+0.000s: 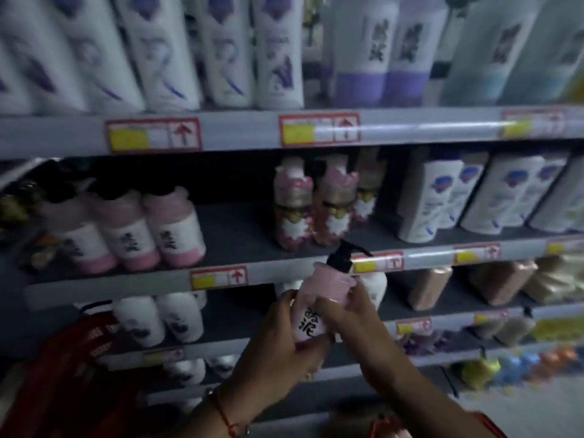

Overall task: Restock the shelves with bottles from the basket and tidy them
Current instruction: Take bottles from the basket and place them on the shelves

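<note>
Setting: shop shelving [284, 131] in dim light, several tiers stocked with bottles, red-and-yellow price tags [153, 135] along each front edge.
Top tier: tall white bottles with purple print [221, 52] on the left; white bottles with lilac bases [379, 58] on the right.
Middle tier: three pink-and-white bottles [148, 229] on the left, a bare gap beside them, then floral pink bottles [313, 203] and white bottles with blue shields [442, 197].
Held item: pink pump bottle [319, 298] with black pump head and white label, tilted rightward in front of the middle tier's edge, touching no shelf.
Left hand [278, 346]: fingers curled round the bottle's lower body; red string at the wrist.
Right hand [344, 314]: fingers and thumb clamped on the bottle's upper part, just below the pump.
Basket [63, 374]: red, at lower left, blurred; contents cannot be told.
Lower tiers: white bottles [158, 320] left, tan ones [429, 286] right.
</note>
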Available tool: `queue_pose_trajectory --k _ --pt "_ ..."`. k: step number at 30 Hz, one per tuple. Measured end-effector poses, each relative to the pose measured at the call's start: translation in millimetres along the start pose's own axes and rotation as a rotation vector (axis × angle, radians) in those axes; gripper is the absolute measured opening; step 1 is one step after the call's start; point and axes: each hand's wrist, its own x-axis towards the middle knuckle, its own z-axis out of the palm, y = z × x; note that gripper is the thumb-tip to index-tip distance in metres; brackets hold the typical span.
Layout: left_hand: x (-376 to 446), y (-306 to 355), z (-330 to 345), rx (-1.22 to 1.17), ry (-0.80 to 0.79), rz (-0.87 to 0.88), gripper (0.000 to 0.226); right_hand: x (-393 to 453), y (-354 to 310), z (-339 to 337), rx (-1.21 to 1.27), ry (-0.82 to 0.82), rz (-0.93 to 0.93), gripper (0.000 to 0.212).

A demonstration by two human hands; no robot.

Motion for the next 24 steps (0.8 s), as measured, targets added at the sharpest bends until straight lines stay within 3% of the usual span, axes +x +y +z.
queue_pose_trajectory --k 3,6,9,11,14,19,22,24 --pt "-4.2 1.1 -17.6 -0.177 0.089 -0.105 0.072 8.2 -11.0 21.1 -0.09 -0.039 0.024 0.039" --pt "-2.5 8.0 -28.5 -0.265 0.261 -0.155 0.083 21.4 -29.3 37.2 -0.182 -0.108 -0.046 0.03" --pt "4.9 24.0 -37.1 -0.27 0.392 -0.143 0.076 37.0 -54.2 50.6 -0.215 -0.262 -0.134 0.031" --pt "12.6 33.8 -42.4 -0.294 0.494 -0.126 0.063 51.9 -65.0 62.1 -0.191 -0.357 -0.165 0.046" --pt "20.1 43.2 -49.6 -0.33 0.601 -0.068 0.058 78.9 -71.3 81.0 -0.238 -0.329 -0.184 0.077" --pt "34.2 41.4 -73.1 -0.312 0.593 0.02 0.068 122.6 -84.9 103.3 -0.142 -0.321 -0.12 0.05" --pt "47.7 38.3 -89.9 -0.202 0.553 0.029 0.075 138.0 -90.1 110.4 -0.18 -0.29 -0.189 0.033" --pt "57.2 36.5 -98.5 -0.18 0.552 0.029 0.076 141.7 -90.8 115.6 -0.251 -0.255 -0.252 0.039"
